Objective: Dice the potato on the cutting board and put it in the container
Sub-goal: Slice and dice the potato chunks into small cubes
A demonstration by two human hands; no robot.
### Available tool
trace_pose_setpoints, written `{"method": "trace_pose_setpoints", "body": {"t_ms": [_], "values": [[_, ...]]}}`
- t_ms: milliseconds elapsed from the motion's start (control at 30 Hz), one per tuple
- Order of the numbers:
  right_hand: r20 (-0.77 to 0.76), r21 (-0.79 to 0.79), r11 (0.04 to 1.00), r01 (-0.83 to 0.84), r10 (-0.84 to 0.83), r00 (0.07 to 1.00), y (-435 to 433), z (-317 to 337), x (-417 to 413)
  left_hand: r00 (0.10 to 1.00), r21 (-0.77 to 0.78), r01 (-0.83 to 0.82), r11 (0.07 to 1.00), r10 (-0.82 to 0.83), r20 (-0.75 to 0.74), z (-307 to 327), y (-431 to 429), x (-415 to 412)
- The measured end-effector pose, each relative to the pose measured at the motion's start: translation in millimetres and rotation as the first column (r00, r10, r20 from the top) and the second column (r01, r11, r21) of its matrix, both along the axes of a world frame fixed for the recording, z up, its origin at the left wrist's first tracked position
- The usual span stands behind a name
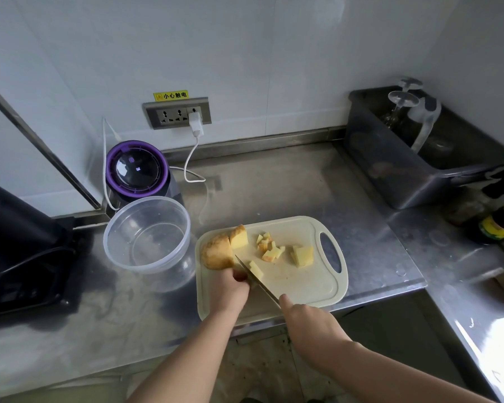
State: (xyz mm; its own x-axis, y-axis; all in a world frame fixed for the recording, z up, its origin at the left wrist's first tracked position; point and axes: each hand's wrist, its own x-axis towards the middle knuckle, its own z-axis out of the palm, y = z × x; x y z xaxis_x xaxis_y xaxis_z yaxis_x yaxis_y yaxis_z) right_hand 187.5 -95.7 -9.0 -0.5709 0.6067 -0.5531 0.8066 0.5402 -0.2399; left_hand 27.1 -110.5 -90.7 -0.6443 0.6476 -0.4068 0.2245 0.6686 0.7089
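Sticker (171, 95) "小心触电" above socket (176, 113), beyond cutting board (303, 282).

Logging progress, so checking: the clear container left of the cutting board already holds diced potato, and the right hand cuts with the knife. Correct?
Not quite. The head view shows the container empty; the diced potato lies on the cutting board. The rest holds: container left of the board, right hand cutting with the knife.

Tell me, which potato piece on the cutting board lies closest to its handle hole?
The pale yellow chunk sitting alone at the cutting board's handle end; the small dice and the skin-on pieces lie further left.
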Motion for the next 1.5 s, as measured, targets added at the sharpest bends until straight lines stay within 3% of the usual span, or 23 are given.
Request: {"method": "trace_pose_setpoints", "body": {"t_ms": [333, 500, 1100, 1500], "values": [[-0.129, 0.042, 0.998, 0.049, -0.044, 0.991, 11, 3, 6, 0.996, 0.005, -0.009, 1.000, 0.008, 0.084, 5, -1, 1], [-0.105, 0.087, 0.996, 0.025, -0.016, 0.994, 6, 8, 15, 0.994, 0.000, -0.014, 1.000, 0.014, 0.108, 9, -2, 0], [-0.016, 0.044, 0.999, -0.032, 0.033, 0.999, -3, 9, 12, 0.999, -0.037, -0.028, 0.999, 0.029, 0.030, 5, -4, 2], [0.018, -0.004, 0.999, -0.046, 0.047, 0.999, -3, 7, 5, 0.996, -0.063, -0.040, 0.997, 0.045, 0.075, 1, -5, -1]]}}
